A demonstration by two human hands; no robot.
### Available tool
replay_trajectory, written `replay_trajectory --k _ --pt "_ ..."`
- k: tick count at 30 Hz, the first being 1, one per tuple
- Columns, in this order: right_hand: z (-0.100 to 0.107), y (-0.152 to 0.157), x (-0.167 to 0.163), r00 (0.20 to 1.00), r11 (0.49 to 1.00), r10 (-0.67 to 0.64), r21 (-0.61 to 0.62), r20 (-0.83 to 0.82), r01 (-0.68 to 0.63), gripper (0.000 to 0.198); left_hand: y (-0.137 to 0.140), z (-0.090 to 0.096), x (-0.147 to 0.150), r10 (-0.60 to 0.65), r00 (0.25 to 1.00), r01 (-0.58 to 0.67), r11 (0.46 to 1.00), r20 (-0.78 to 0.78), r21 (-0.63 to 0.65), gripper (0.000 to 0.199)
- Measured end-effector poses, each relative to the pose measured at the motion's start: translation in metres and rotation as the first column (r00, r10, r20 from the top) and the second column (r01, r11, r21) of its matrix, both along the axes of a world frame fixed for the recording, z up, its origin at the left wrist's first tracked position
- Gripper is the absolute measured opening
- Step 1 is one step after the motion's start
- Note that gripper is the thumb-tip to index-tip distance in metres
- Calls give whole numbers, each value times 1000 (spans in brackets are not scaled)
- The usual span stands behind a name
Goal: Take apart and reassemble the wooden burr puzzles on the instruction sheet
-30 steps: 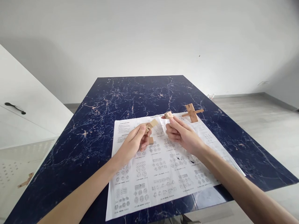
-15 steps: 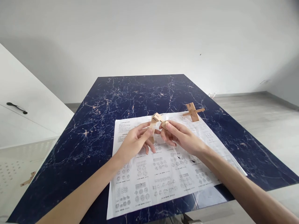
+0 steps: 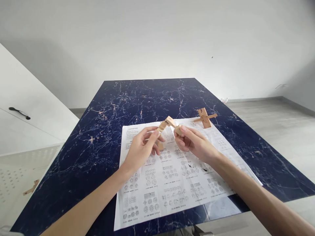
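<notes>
Both hands are raised over the printed sheet point(image 3: 152, 177), meeting at a pale notched wooden puzzle piece point(image 3: 168, 121) marked with a black 3 and a red mark. My left hand point(image 3: 142, 144) pinches its lower left part between thumb and fingers. On the right side, my right hand point(image 3: 193, 141) grips a thicker wooden end, joined to the marked part by a thin neck. Whether this is one piece or two joined ones, I cannot tell. Another wooden block point(image 3: 160, 146) shows below my left fingers, partly hidden by them.
A cross of wooden pieces point(image 3: 203, 118), marked 3, stands at the sheet's far right corner. The dark blue marbled table point(image 3: 142, 98) reaches toward the wall. Low on the left, more wooden pieces point(image 3: 31, 188) lie on a perforated pale surface point(image 3: 12, 177), beside a white cabinet point(image 3: 29, 91).
The held wooden piece has turned, so its black 3 shows more clearly. My right hand has shifted slightly to the right. The left fingers have curled in a little.
</notes>
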State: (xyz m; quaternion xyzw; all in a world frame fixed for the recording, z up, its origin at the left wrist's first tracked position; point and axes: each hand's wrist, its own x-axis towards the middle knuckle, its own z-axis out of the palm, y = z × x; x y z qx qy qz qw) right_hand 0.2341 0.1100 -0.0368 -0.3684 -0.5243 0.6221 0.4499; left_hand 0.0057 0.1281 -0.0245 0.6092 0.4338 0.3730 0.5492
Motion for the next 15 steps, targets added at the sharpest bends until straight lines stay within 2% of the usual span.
replay_trajectory --k 1,3,5,10,11,13,15 --pt "0 0 1 1000 1000 -9 -9 -3 9 42 1 -1 -2 96 994 -93 994 -44 65 38" --pt "-1 1 2 1000 1000 -21 -23 -6 21 42 5 -4 -6 266 953 -231 947 -144 224 29" --pt "-1 1 2 1000 999 -30 -33 -1 30 41 10 -6 -10 357 903 -254 893 -240 372 21" --pt "-2 1 0 1000 999 -30 -37 4 30 41 15 -14 -13 388 767 -56 834 -512 548 18" --pt "-2 1 -1 1000 999 -30 -38 5 30 42 15 -16 -13 411 736 -21 808 -538 589 20" --pt "-1 1 -1 999 998 -34 -44 4 34 43 12 -17 -12 466 709 47 718 -530 694 23" --pt "0 1 0 999 998 -43 -53 -3 43 44 9 -18 -10 473 729 136 609 -495 781 24"
